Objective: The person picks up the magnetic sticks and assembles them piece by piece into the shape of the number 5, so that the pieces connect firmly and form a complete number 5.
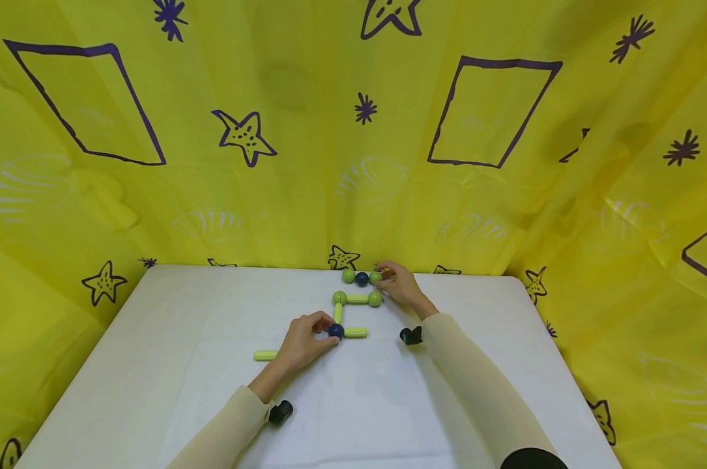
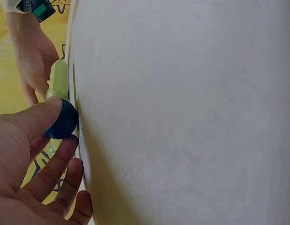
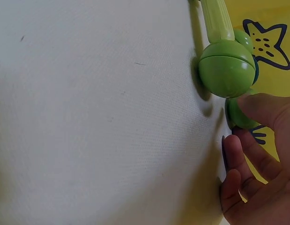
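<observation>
Left to right. Pale green loose rod (image 1: 265, 355) lies just left of the left hand, one end hidden behind it. Left hand (image 1: 303, 342): thumb and forefinger pinched on a dark blue ball (image 1: 336, 331), gap only as wide as the ball; other fingers loosely bent, spread a bit. Near rod (image 1: 356, 332) runs from that ball toward the person's right. Side rod (image 1: 338, 312) runs from it away from the person to a green corner ball (image 1: 339, 298). Far rod (image 1: 357, 299) goes right from there to a green end ball (image 1: 375, 298), between the two hands.

Beyond those, side by side: left green ball (image 1: 348, 276), middle blue ball (image 1: 361, 279), right green ball (image 1: 376, 277). Right hand (image 1: 401, 285) has thumb and forefinger pinched on the right green ball; remaining fingers curve loosely beside it. Hands well apart from each other.

Markings: dark left wrist camera (image 1: 281, 412) and right wrist camera (image 1: 412, 335); the right one shows a teal patch, can't tell if it carries text.

White table (image 1: 206, 312) under both hands. Yellow curtain (image 1: 306, 195) hangs beyond them and to either side, printed with dark starfish, four-sided outlines, spiky bursts, pale shells. Cream sleeves (image 1: 476, 384) on both arms.
</observation>
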